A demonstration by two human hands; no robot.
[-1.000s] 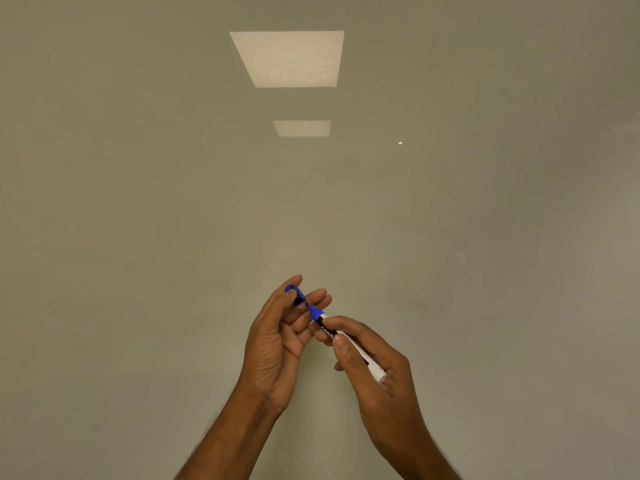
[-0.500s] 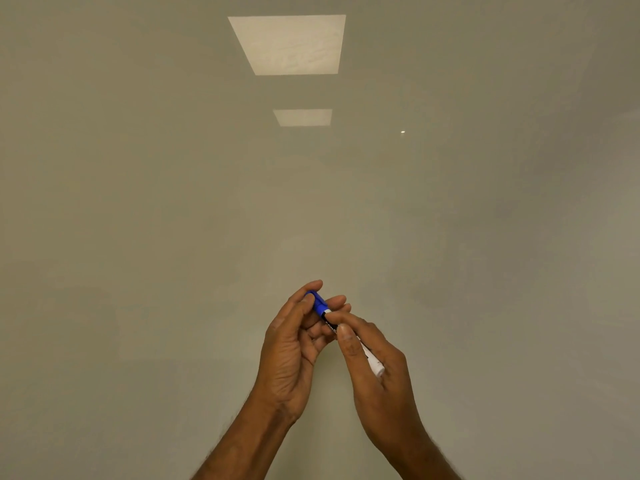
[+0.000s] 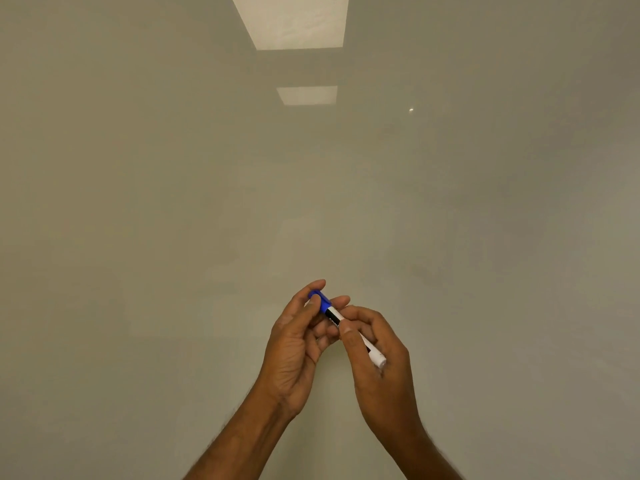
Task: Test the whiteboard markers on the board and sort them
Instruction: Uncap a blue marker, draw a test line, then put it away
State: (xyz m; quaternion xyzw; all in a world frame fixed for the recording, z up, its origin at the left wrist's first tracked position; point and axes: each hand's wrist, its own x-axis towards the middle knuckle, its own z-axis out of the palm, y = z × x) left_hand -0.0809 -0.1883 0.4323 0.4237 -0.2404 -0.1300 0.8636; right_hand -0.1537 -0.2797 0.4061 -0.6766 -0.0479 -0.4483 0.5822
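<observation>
Reflecting lights [image 3: 294, 22], whiteboard [image 3: 138, 237], left hand [image 3: 298, 344], right hand [image 3: 377, 362] gripping marker [image 3: 331, 312]

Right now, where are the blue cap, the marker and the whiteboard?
blue cap [image 3: 323, 301], head view, on its visible blue side.
marker [image 3: 376, 359], head view, on the barrel's white rear end.
whiteboard [image 3: 138, 237], head view, on bare surface at left.

The marker's [image 3: 332, 314] label print is too small to read.
</observation>
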